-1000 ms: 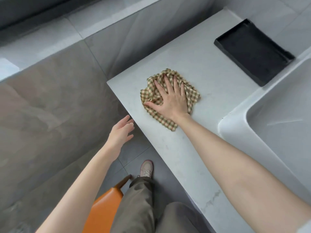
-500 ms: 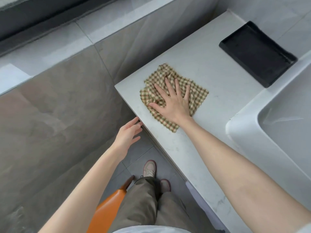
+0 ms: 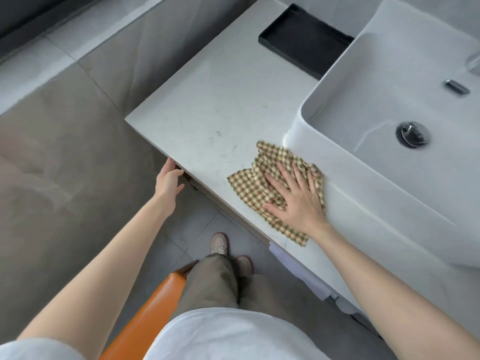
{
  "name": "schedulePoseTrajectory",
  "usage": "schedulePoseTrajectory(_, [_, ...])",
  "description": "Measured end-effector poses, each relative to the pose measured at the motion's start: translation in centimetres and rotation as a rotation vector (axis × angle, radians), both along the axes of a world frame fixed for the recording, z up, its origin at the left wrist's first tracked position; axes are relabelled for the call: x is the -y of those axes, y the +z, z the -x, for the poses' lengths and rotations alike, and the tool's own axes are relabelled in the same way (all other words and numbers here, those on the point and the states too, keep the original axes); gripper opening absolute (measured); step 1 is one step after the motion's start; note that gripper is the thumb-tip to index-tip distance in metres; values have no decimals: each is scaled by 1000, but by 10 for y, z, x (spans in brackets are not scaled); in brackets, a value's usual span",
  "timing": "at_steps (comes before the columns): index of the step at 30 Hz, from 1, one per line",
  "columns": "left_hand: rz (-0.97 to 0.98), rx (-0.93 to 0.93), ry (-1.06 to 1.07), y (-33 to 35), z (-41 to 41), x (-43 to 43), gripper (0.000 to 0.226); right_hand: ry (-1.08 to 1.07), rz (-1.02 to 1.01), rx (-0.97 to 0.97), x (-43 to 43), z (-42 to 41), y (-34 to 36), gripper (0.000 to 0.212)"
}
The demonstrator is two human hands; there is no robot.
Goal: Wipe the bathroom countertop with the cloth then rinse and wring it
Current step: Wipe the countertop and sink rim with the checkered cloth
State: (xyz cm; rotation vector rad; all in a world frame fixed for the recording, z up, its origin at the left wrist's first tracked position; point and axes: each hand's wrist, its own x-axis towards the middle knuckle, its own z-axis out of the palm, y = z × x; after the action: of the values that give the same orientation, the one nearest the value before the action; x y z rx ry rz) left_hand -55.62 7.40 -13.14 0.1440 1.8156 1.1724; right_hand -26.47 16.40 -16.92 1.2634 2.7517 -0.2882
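Observation:
A checked tan-and-green cloth [image 3: 262, 175] lies crumpled on the pale stone countertop [image 3: 207, 105], right beside the front corner of the white basin [image 3: 363, 162]. My right hand [image 3: 296, 196] presses flat on the cloth with fingers spread and straight. My left hand [image 3: 168, 180] rests against the front edge of the countertop, fingers relaxed, holding nothing. Faint dark smudges show on the countertop left of the cloth.
A black rectangular tray [image 3: 304, 40] sits at the back of the countertop next to the basin. The basin has a metal drain [image 3: 412, 134] and an overflow slot. An orange chair back [image 3: 153, 310] stands by my legs on the grey tiled floor.
My right hand has slid the cloth along the countertop from near its left end toward the basin. My left hand has come up to touch the counter's front edge.

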Motion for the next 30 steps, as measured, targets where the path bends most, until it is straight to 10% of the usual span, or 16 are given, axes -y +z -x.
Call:
schedulePoseTrajectory(12, [14, 66, -53, 1, 18, 12, 58, -55, 7, 87, 43, -19, -1, 84])
schedulePoseTrajectory(30, [-49, -189, -215, 0, 185, -30, 52, -14, -4, -18, -27, 284, -8, 81])
